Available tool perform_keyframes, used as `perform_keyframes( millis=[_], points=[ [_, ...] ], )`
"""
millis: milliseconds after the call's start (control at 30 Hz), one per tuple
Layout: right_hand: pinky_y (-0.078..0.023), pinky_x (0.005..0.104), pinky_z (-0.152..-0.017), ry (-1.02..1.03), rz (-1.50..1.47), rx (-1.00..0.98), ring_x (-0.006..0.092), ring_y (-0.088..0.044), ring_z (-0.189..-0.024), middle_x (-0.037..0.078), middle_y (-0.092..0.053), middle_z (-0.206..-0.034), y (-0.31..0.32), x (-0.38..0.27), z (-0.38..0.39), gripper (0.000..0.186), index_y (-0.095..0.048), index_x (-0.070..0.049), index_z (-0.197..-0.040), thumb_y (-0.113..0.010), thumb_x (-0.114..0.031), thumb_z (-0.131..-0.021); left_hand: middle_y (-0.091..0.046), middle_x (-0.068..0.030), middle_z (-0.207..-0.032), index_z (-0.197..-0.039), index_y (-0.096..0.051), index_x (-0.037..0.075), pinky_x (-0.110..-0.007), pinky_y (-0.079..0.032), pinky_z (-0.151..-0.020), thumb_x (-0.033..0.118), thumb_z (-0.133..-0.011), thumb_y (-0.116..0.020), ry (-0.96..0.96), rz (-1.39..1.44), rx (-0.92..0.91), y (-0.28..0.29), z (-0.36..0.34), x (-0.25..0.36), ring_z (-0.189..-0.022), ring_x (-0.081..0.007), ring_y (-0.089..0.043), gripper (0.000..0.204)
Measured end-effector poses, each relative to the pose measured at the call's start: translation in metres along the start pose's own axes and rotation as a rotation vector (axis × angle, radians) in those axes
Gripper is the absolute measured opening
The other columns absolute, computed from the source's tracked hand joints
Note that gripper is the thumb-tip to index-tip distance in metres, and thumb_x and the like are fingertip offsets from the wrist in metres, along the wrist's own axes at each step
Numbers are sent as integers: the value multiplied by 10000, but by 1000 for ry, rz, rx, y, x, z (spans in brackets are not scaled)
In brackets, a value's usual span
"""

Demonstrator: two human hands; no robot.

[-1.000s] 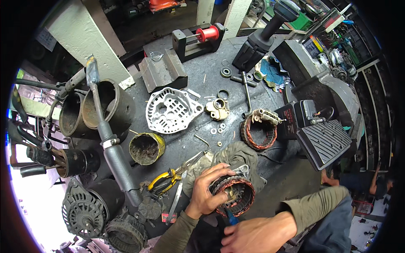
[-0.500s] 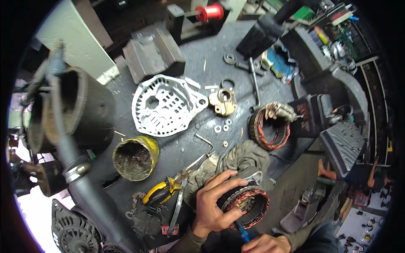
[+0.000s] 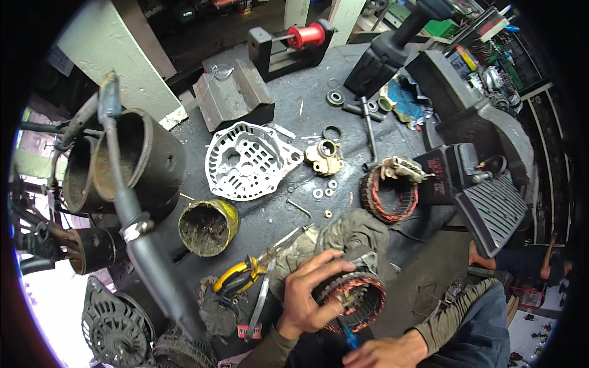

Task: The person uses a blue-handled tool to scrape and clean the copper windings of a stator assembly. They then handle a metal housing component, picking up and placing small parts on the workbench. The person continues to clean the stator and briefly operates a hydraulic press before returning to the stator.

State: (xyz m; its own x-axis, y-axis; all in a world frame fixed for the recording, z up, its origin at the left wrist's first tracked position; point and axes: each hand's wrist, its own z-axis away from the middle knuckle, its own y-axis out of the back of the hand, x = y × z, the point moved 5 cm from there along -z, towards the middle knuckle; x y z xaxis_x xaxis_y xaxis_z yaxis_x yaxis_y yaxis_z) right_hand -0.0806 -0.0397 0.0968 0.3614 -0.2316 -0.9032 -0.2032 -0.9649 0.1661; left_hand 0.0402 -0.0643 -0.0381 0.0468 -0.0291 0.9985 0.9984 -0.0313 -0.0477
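Observation:
My left hand [image 3: 308, 295] is wrapped round an alternator stator [image 3: 375, 306], a ring of copper windings joined to a grey metal housing [image 3: 362, 257]. Its thumb presses at the ring's opening, beside small brass-coloured parts. Below, my right hand [image 3: 389, 354], slightly blurred, is closed round a screwdriver [image 3: 351, 339] with a translucent blue handle, pointing up toward the stator's lower rim. The screwdriver's tip is hidden. A crumpled grey-green rag [image 3: 350, 232] lies under and behind the stator. Yellow-handled pliers [image 3: 239, 277] rest left of my left hand.
A silvery housing [image 3: 248, 162], a yellow-rimmed can [image 3: 208, 227] and a brass-coloured bracket [image 3: 324, 158] stand on the dark bench. Another copper-wound stator [image 3: 391, 195] sits at right. A thick black cable [image 3: 156, 279] crosses the left side. Washers [image 3: 318, 194] and a T-shaped wrench [image 3: 369, 135] lie farther back.
The view has shifted, so most bench items at left appear farther right and more of my right forearm shows. Both hands keep their hold on the stator and the screwdriver.

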Motion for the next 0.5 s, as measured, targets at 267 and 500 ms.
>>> perform_keyframes(
  millis=[267, 500],
  points=[
    [-367, 387, -500, 72, -19, 339, 235, -492, -549, 90, -495, -686, -2, 6, 18, 265, -614, -26, -651, -569, -56, -910, -694, -315, -1327, -1171, -782, -39, -437, -505, -1100, 248, -579, -695, -24, 6, 5, 0, 1, -8, -1244, -403, -702, 664],
    [-498, 455, -644, -85, 217, 374, 334, -614, -701, 79, -627, -742, -19, -12, 18, 76, -639, -52, -754, -714, -60, -754, -707, -248, -1349, -1214, -764, -9, -429, -460, -1162, 237, -700, -686, -82, -19, 13, -3, 4, 10, -1336, -376, -652, 576]
  ],
)
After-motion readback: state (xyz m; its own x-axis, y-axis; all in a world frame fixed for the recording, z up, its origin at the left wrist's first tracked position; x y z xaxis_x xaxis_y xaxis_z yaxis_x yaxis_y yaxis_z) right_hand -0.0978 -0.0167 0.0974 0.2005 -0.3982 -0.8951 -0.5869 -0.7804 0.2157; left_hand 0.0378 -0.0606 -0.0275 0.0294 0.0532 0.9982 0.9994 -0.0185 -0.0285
